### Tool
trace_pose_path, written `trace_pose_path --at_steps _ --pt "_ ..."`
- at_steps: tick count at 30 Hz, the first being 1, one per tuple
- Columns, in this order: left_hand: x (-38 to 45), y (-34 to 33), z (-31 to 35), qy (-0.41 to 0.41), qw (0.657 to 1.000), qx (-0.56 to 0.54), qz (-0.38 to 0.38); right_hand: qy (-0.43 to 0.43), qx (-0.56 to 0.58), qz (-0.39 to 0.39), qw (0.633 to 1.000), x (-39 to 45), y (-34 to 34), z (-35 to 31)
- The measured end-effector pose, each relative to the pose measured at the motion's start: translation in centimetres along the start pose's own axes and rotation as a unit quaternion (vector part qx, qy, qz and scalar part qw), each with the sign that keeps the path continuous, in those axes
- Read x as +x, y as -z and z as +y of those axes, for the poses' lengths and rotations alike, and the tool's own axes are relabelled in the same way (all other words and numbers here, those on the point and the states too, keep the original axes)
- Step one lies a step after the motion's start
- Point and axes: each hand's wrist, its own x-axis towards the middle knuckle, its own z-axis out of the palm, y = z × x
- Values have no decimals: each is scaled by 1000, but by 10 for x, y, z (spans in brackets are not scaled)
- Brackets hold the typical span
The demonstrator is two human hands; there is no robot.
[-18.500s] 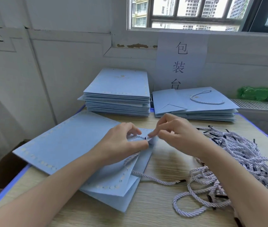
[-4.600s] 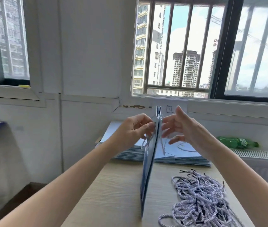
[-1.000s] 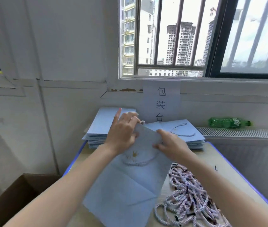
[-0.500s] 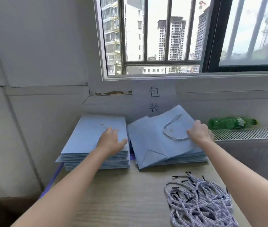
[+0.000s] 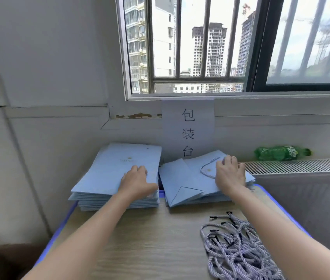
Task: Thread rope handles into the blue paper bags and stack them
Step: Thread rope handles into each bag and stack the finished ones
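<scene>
While the right hand (image 5: 229, 174) lies flat on the finished stack (image 5: 192, 184) w/ rope handle, the left hand (image 5: 137, 181) rests open on the unthreaded pale-blue paper bags (image 5: 115, 170) at the tabletop's far-left corner, nearer for the next pick.

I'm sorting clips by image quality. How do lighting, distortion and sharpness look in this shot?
Head view: daylight from the window is bright and the sky washed out, yet the table stays evenly lit; wide-angle bending curves the window frame and wall lines; the green bottle looks soft, while the rope pile and both bag stacks are fairly crisp.
</scene>
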Motion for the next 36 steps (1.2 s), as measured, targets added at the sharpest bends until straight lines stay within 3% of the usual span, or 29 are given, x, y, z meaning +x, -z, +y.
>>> trace_pose_path --at_steps 5,9,12,18,21,24,27,32,34,36 --pt "-50 13 -3 -45 997 66 -23 103 175 -11 979 -35 31 -44" --pt "-87 22 -9 -38 998 46 2 73 348 -91 930 -61 51 -71" --pt "-107 13 -22 -40 998 40 30 59 374 -174 909 -82 57 -80" --pt "-139 -23 -40 -16 997 49 -49 61 484 -258 834 -124 42 -81" --pt "-147 -36 -41 -33 994 68 -79 98 418 -217 877 -130 39 -72" --pt "-147 -47 -46 -69 995 58 -50 93 354 -176 914 -130 25 -61" --pt "-133 -55 -57 -113 994 0 -3 75 353 -139 922 -126 9 -54" --pt "-108 -49 -60 -157 988 -14 2 94 380 -46 919 -126 0 -58" --pt "-105 -46 -59 -176 983 9 44 96 316 13 944 -125 4 -56" --pt "-107 -50 -60 -211 968 40 132 61 214 7 975 -125 8 -48"
